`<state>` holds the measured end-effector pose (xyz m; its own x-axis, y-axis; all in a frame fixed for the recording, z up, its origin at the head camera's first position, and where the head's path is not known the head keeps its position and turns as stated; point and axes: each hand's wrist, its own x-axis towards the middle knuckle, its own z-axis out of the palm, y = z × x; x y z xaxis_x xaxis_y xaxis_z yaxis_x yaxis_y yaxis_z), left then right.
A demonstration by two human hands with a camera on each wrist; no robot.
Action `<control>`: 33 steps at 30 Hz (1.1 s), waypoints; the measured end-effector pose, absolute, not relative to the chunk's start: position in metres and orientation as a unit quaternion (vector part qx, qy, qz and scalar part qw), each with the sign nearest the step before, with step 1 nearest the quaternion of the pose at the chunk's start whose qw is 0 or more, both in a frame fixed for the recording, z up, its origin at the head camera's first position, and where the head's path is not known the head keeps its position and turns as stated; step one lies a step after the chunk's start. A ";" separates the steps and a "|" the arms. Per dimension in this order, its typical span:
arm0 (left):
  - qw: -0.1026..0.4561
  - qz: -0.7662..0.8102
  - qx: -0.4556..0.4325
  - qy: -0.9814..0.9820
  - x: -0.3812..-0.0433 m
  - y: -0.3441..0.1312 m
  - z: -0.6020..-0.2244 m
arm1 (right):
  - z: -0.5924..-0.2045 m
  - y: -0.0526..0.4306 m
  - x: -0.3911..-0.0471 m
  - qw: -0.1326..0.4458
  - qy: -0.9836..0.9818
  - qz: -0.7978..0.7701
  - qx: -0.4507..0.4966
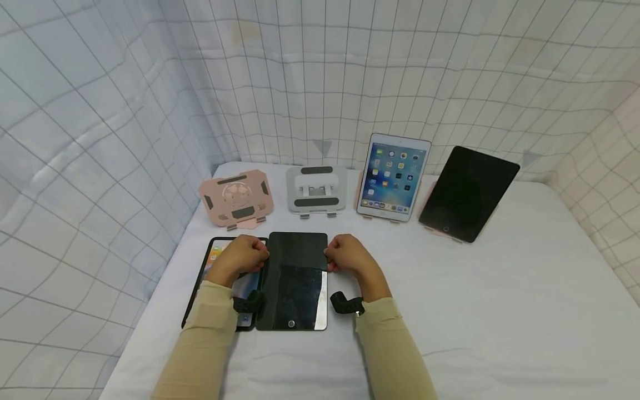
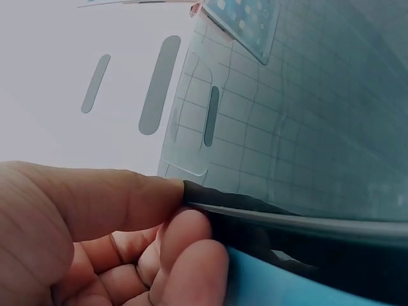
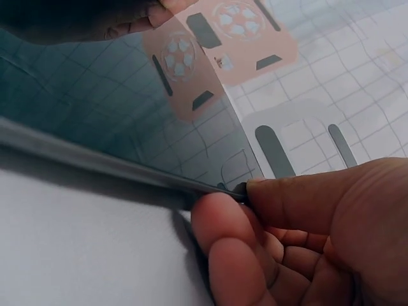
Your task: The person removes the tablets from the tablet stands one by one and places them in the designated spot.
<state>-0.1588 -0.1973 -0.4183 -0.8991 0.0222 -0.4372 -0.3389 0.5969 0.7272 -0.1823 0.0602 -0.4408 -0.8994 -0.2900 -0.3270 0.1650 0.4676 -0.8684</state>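
Note:
Between my hands is a tablet (image 1: 297, 253) with a dark, glossy screen, its round home button towards me. My left hand (image 1: 242, 258) pinches its left edge near the far end, thumb on top and fingertips (image 2: 194, 274) under the edge. Opposite, my right hand (image 1: 350, 256) pinches the right edge the same way, with fingertips (image 3: 236, 271) beneath. Under my left forearm lies a second tablet (image 1: 246, 319) in a black frame, its screen lit with icons. My left hand and sleeve cover much of it.
Behind stand a pink tablet stand (image 1: 257, 194) and a grey stand (image 1: 341, 189). Farther right, a lit white tablet (image 1: 395, 175) and a dark tablet (image 1: 470, 194) lean on pink stands. A white sheet (image 1: 500, 300) covers the surface, with checked curtains (image 1: 310, 72) around it.

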 end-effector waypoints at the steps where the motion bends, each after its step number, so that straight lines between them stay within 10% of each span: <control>1: 0.205 0.440 -0.091 0.869 -0.159 -0.197 -0.418 | -0.441 0.060 -0.183 0.221 0.828 -0.513 -0.038; 33: 0.189 0.387 -0.092 0.898 -0.159 -0.193 -0.418 | -0.441 0.057 -0.180 0.176 0.877 -0.444 -0.054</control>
<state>-0.1588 -0.1928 -0.4180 -0.9114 -0.0186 -0.4111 -0.3116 0.6839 0.6597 -0.1802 0.0565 -0.4412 -0.9320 -0.2507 -0.2619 0.0625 0.6007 -0.7971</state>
